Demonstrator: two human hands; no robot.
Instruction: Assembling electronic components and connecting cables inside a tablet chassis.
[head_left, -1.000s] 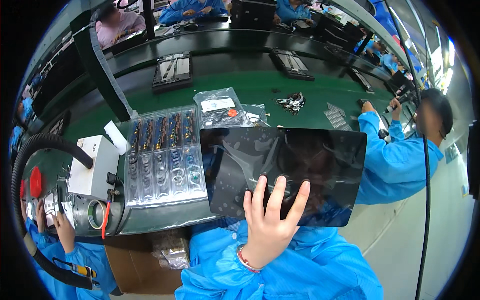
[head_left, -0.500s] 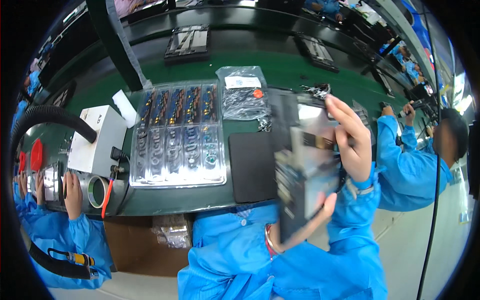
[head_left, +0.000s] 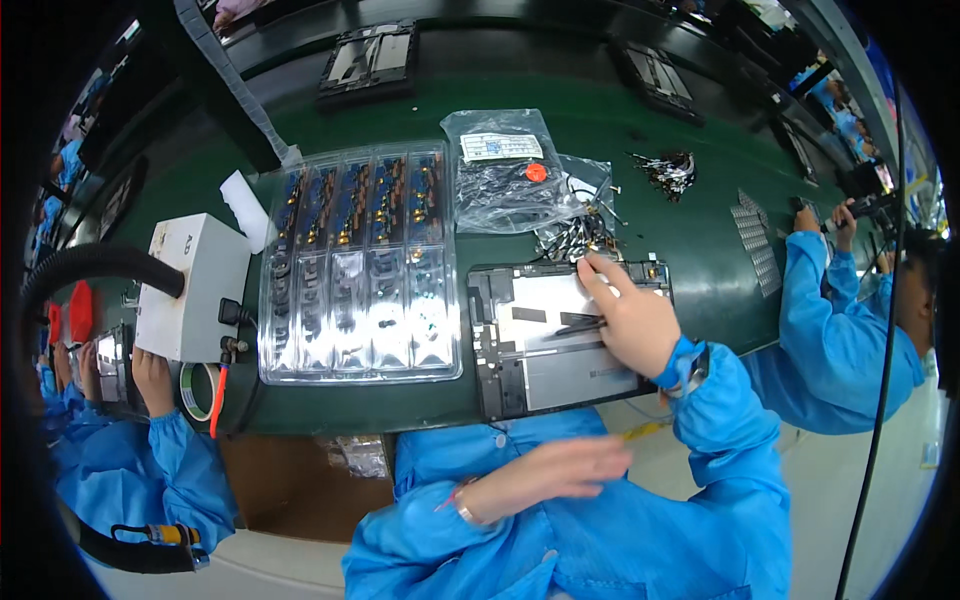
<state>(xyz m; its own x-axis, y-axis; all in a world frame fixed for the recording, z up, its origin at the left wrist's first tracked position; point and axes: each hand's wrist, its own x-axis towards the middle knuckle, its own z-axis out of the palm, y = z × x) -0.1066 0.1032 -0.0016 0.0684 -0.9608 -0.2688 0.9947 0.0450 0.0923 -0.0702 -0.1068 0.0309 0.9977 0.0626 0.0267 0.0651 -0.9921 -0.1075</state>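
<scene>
An opened tablet [head_left: 495,345] with a black frame and silver battery panels lies flat at the table's near edge. My right hand [head_left: 640,325] rests over its right half, index and middle fingers reaching to the far edge. From under its curled fingers sticks a slim dark pronged tool [head_left: 578,326], like tweezers; the rest of it is hidden in the hand. My left hand [head_left: 550,475], slightly blurred, is off the table in front of my body. Its fingers are stretched out and it holds nothing.
Left of the tablet lies a clear compartment tray [head_left: 360,265] of small parts. Beyond are plastic bags [head_left: 500,180] and heaps of small cables [head_left: 670,175]. A white box [head_left: 190,285] with a black hose and a tape roll [head_left: 200,390] stand left. Co-workers sit at both sides.
The tablet was held up tilted between both hands and now lies flat on the table. My left hand has let go and drawn back; my right hand rests on the tablet.
</scene>
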